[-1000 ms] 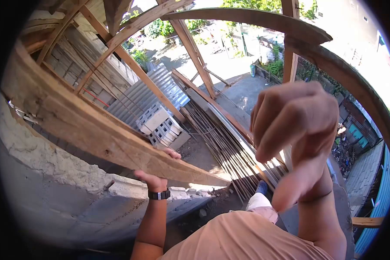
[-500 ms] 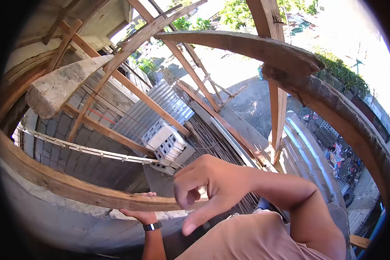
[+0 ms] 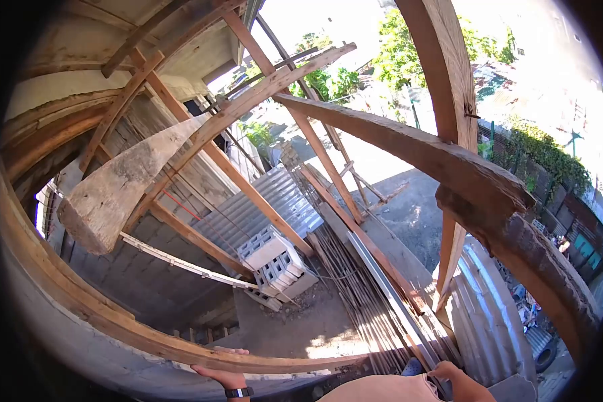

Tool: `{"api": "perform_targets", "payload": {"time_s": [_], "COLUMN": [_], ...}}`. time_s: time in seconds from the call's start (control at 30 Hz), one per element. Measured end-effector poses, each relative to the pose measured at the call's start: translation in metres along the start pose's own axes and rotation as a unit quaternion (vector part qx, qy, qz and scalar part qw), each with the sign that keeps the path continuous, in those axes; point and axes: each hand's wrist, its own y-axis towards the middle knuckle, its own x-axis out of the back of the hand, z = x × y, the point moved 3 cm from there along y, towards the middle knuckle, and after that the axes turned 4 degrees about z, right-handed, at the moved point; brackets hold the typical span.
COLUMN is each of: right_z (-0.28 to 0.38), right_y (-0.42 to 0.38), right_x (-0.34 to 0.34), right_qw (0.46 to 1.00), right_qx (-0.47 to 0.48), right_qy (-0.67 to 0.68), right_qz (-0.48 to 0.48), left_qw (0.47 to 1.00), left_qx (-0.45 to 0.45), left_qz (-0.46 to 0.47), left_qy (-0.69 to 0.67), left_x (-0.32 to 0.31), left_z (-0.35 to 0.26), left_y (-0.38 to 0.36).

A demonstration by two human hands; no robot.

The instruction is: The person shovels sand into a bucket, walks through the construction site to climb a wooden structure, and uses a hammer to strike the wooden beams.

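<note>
My left hand [image 3: 222, 376], with a dark watch at the wrist, is at the bottom of the head view. It is wrapped around a long wooden beam [image 3: 174, 350] that lies along the top of a grey wall. The fingertips show on the beam's far side and the thumb on the near side. Low at my right side, beside my torso, is my right hand [image 3: 447, 373]. Its fingers look bent, but most of them are hidden, and I cannot make out whether they hold anything. A stack of hollow concrete blocks [image 3: 278, 264] stands on the ground below.
A thick timber end [image 3: 107, 201] juts toward me at left. Rough curved-looking planks [image 3: 409, 141] and an upright post [image 3: 449, 80] cross the right side. Below are long thin poles [image 3: 355, 288], corrugated sheets [image 3: 486, 301] and a tyre [image 3: 546, 355].
My right hand has dropped from in front of my chest to low at my right side. My left hand stays on the beam. The view has shifted, so the surroundings sit lower and further right.
</note>
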Motion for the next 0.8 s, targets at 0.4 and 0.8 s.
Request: {"api": "perform_targets", "payload": {"time_s": [0.4,0.8], "right_z": [0.054,0.062], "right_y": [0.045,0.024], "right_x": [0.080,0.061], "right_qw": [0.957,0.959], "right_qx": [0.015,0.001], "right_qy": [0.196,0.253], "right_qz": [-0.216,-0.127], "left_qw": [0.997,0.999], "left_qx": [0.028,0.016], "left_qz": [0.004,-0.008], "left_qy": [-0.069,-0.048], "left_x": [0.003,0.004], "left_z": [0.002,0.000], "left_y": [0.002,-0.001]}}
